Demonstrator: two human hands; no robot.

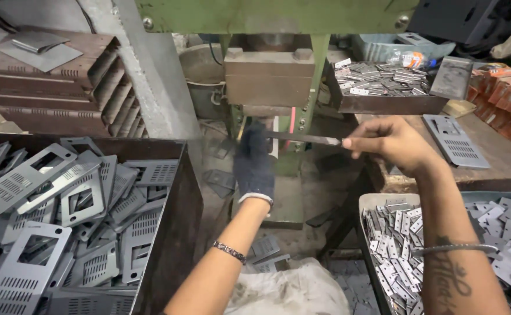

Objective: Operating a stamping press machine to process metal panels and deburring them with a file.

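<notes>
Far left of both hands: dark bin (174,192) heaped w/ grey vented metal plates (80,198). Left hand (254,166), in dark glove, reaches up under the green press (270,70); fingers up at the die area beside the near end of a thin flat metal strip (302,138). Can't tell if the glove grips anything, too blurry. Strip runs level between the hands. Right hand (392,143), bare, mostly closed, pinches the strip's right end w/ thumb + forefinger. Below right forearm: tray (369,204) of small punched metal pieces (398,245). Behind right hand: vented plate (456,140) on wooden bench (500,169); above it a box of small pieces (378,79).
</notes>
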